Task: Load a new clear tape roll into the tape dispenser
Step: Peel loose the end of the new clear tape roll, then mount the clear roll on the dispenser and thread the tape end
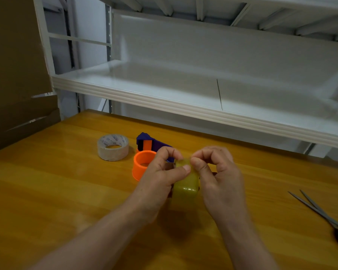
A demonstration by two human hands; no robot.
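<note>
Both hands hold a yellowish clear tape roll point(185, 189) upright above the wooden table point(66, 191). My left hand point(160, 176) grips its left side, thumb lying on the top of the outer surface. My right hand point(217, 176) pinches at the roll's top edge with curled fingertips. Just behind the hands lies the tape dispenser point(144, 152), purple body with an orange round hub; my left hand partly hides it.
A nearly used-up tape roll with a printed cardboard core point(113, 147) lies left of the dispenser. Scissors point(324, 213) lie at the table's right edge. A white metal shelf point(203, 94) overhangs the back; brown cardboard point(14, 75) stands at the left.
</note>
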